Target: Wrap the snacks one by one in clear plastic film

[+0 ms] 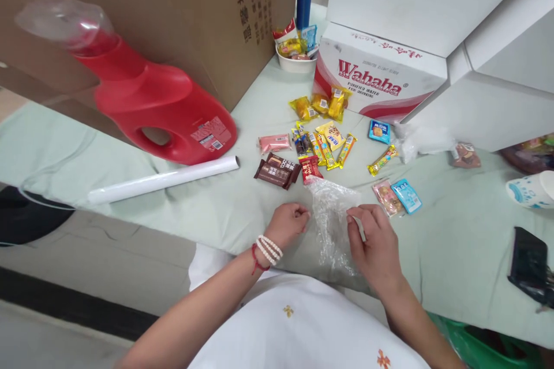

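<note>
A crinkled clear plastic bag point(331, 222) lies at the table's front edge, between my two hands. My right hand point(375, 245) pinches the bag's right edge between thumb and fingers. At the bag's left edge, my left hand point(289, 226) is closed with its fingers curled; what it grips, if anything, is hidden. Just beyond are brown chocolate packets point(278, 171), a red packet point(310, 169), a pink packet point(274, 143) and several yellow snack sticks point(325, 150). Pink and blue packets point(405, 196) lie right of the bag.
A red detergent bottle point(160, 106) and white roll point(167, 180) lie left, by a large cardboard box point(186, 17). Behind are a snack-filled bowl point(296, 64) and Wahaha box point(376, 75). Yellow-wrapped cakes point(321, 105), a paper cup point(531, 190) and a phone point(528, 262) are also there.
</note>
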Demonstrator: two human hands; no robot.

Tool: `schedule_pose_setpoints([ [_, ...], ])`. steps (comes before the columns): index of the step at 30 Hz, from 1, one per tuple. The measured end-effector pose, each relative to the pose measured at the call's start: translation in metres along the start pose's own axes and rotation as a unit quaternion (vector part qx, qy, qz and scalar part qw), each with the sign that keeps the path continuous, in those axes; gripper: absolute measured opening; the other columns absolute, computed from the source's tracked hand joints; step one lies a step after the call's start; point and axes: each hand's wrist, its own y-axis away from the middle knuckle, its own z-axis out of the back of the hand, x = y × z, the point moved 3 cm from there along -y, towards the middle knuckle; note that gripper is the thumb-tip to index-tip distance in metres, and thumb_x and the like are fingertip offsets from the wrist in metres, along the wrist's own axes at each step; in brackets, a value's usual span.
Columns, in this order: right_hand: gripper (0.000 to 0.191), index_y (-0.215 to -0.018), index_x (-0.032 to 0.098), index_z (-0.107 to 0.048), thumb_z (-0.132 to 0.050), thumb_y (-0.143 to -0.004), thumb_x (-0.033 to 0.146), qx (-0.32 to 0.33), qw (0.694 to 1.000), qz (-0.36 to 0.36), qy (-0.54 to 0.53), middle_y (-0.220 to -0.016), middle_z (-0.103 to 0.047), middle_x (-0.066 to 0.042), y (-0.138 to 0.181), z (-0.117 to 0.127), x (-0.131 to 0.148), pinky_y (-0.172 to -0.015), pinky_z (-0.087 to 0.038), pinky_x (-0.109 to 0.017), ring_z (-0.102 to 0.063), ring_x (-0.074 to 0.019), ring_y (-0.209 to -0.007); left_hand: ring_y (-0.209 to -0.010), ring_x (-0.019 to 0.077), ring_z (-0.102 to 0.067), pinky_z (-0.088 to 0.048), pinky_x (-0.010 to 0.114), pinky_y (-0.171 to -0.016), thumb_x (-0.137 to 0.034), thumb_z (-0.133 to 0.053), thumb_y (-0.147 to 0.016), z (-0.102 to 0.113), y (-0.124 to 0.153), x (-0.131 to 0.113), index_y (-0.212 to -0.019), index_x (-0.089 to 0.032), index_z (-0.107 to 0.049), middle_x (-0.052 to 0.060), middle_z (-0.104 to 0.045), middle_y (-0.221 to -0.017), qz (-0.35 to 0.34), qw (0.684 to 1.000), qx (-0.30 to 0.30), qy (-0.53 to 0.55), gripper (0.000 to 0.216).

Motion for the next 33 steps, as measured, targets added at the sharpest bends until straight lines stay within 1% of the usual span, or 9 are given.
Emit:
schedule_pose_setpoints([
  [4, 0.015, -0.104, 0.024, -0.064, -0.058, -0.098, 0.036, 0.143, 0.988, -0.037, 0.050, -0.094, -0.065, -0.006, 0.006, -0.038, -0.008, -0.062, -0.043, -0.032, -0.063, -0.0211, -0.073, -0.046, 0.0145, -0.048, -0.038, 0.028, -0.056, -0.039, -0.061, -0.075, -0.004, 0.000, 0.000, -0.064, -0.020, -0.066, -0.003, -0.056, -0.045, -0.007, 1.000, 0.014, 0.010, 0.023],
  [6, 0.013, -0.100, 0.023, -0.065, -0.063, -0.095, 0.034, 0.182, 0.978, -0.052, 0.084, -0.096, -0.066, -0.007, 0.008, -0.055, -0.011, -0.059, -0.039, -0.031, -0.063, -0.0213, -0.072, -0.046, 0.0144, -0.047, -0.038, 0.028, -0.056, -0.040, -0.060, -0.076, -0.003, 0.000, 0.001, -0.063, -0.020, -0.065, -0.003, -0.055, -0.044, -0.010, 1.000, 0.016, 0.016, 0.024],
  [8, 0.007, -0.094, 0.023, -0.065, -0.058, -0.096, 0.026, 0.196, 0.975, -0.067, 0.075, -0.094, -0.066, -0.007, 0.008, -0.065, -0.015, -0.061, -0.040, -0.030, -0.063, -0.0212, -0.074, -0.047, 0.0147, -0.048, -0.038, 0.028, -0.056, -0.041, -0.060, -0.076, -0.002, 0.001, 0.003, -0.065, -0.020, -0.065, -0.003, -0.055, -0.045, -0.012, 1.000, 0.015, 0.023, 0.024],
  [14, 0.017, -0.087, 0.022, -0.063, -0.050, -0.096, 0.018, 0.172, 0.979, -0.091, -0.066, -0.087, -0.065, -0.004, 0.009, -0.063, -0.026, -0.075, -0.046, -0.030, -0.063, -0.0198, -0.081, -0.052, 0.0156, -0.050, -0.037, 0.028, -0.056, -0.042, -0.063, -0.076, -0.007, 0.003, 0.006, -0.075, -0.019, -0.070, -0.002, -0.058, -0.052, -0.028, 0.999, -0.002, 0.040, 0.024],
  [18, 0.013, -0.098, 0.022, -0.063, -0.055, -0.098, 0.031, 0.142, 0.986, -0.081, -0.030, -0.097, -0.065, -0.007, 0.011, -0.066, -0.024, -0.073, -0.046, -0.032, -0.062, -0.0218, -0.083, -0.058, 0.0160, -0.053, -0.038, 0.028, -0.058, -0.033, -0.064, -0.071, -0.013, 0.002, 0.007, -0.077, -0.018, -0.073, -0.001, -0.062, -0.059, -0.039, 0.998, -0.004, 0.043, 0.018],
  [21, 0.012, -0.098, 0.022, -0.065, -0.056, -0.097, 0.029, 0.157, 0.984, -0.082, 0.012, -0.098, -0.064, -0.008, 0.012, -0.073, -0.023, -0.070, -0.044, -0.032, -0.061, -0.0223, -0.080, -0.060, 0.0166, -0.053, -0.038, 0.028, -0.059, -0.032, -0.062, -0.072, -0.015, 0.002, 0.008, -0.076, -0.018, -0.073, -0.001, -0.060, -0.057, -0.041, 0.998, -0.004, 0.047, 0.018],
  [26, 0.016, -0.085, 0.022, -0.065, -0.055, -0.096, 0.024, 0.131, 0.983, -0.084, -0.099, -0.086, -0.063, -0.005, 0.009, -0.071, -0.028, -0.074, -0.045, -0.031, -0.061, -0.0203, -0.081, -0.058, 0.0158, -0.049, -0.036, 0.028, -0.058, -0.041, -0.069, -0.070, -0.017, 0.001, 0.008, -0.074, -0.018, -0.071, -0.002, -0.056, -0.056, -0.034, 0.997, -0.006, 0.071, 0.023],
  [30, 0.018, -0.082, 0.022, -0.068, -0.063, -0.091, 0.037, 0.116, 0.953, -0.147, -0.240, -0.075, -0.059, -0.001, 0.007, -0.063, -0.032, -0.064, -0.042, -0.028, -0.053, -0.0165, -0.067, -0.058, 0.0136, -0.045, -0.034, 0.027, -0.057, -0.040, -0.071, -0.066, -0.018, 0.001, 0.003, -0.068, -0.019, -0.067, -0.004, -0.054, -0.057, -0.032, 0.993, 0.002, 0.113, 0.022],
  [33, 0.027, -0.080, 0.022, -0.066, -0.070, -0.086, 0.048, 0.113, 0.897, -0.234, -0.357, -0.066, -0.053, 0.003, 0.008, -0.060, -0.036, -0.056, -0.035, -0.026, -0.042, -0.0131, -0.058, -0.059, 0.0127, -0.046, -0.035, 0.026, -0.057, -0.037, -0.071, -0.066, -0.019, 0.004, -0.001, -0.066, -0.020, -0.063, -0.005, -0.053, -0.057, -0.027, 0.987, 0.009, 0.159, 0.019],
])
